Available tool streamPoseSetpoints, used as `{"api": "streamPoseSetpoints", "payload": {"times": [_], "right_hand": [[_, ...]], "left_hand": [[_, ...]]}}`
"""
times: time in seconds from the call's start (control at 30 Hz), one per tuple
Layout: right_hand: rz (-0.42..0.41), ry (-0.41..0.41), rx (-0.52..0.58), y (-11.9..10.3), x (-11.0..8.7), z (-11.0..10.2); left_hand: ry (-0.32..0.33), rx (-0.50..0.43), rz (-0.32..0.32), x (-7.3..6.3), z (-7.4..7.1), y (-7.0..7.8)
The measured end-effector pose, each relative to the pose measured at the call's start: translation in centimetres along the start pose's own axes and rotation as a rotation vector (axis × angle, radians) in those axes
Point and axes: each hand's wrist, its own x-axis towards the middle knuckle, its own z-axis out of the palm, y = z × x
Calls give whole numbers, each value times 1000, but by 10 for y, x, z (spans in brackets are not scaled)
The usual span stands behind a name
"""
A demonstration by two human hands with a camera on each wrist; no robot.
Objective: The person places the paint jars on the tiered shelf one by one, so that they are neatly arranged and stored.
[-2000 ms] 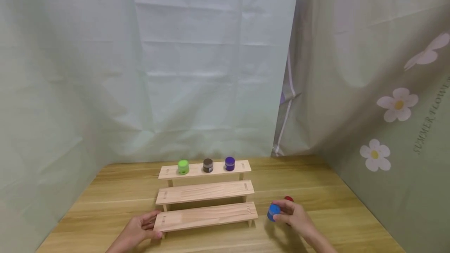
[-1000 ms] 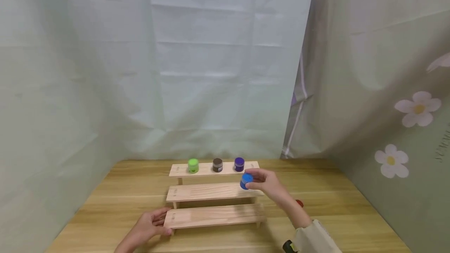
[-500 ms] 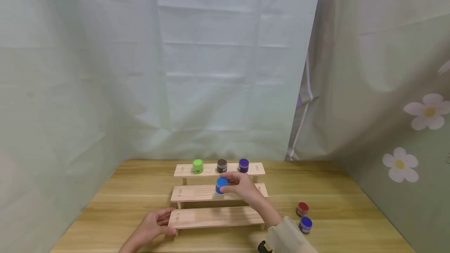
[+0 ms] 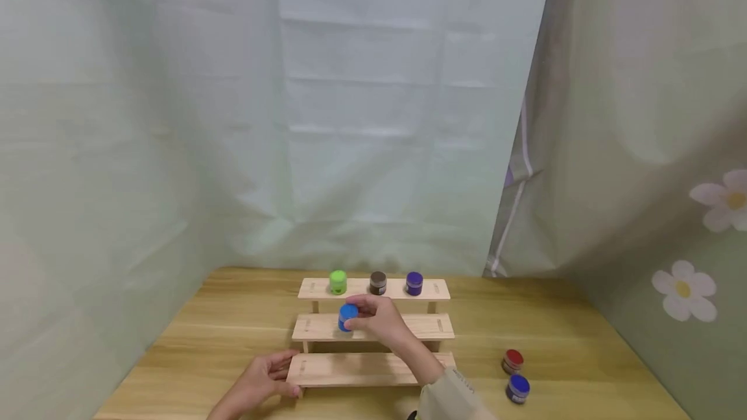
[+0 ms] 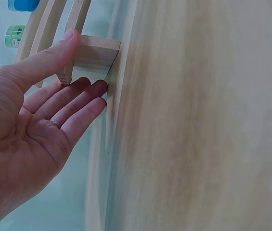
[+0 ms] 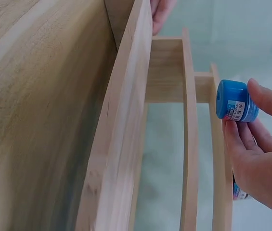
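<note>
Our right hand [image 4: 380, 321] pinches the bright blue jar [image 4: 347, 316], so we should settle it flat on the middle shelf [image 4: 426, 326] while our loosely spread left hand [image 4: 260, 380] steadies the rack [image 4: 347, 369].

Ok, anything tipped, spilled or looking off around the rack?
Nothing stands out. The green jar, dark brown jar and purple jar stand upright on the top shelf; the red jar and dark blue jar stand upright on the table. The light blue jar is in the right hand. No spill or damage shows.
</note>
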Motion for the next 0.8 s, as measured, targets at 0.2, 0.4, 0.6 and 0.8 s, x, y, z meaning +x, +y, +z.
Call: {"api": "streamPoseSetpoints", "payload": {"times": [0.2,0.4,0.6,0.8], "right_hand": [[-21,-4,-6,1,3,8],[-21,11,-18,0,9,16],[-20,11,-5,0,9,23],[-17,12,0,5,10,28]], "left_hand": [[1,-10,-12,0,3,1],[3,-25,16,0,3,6],[15,-2,-2,-1,2,6],[31,10,-16,-3,3,6]]}}
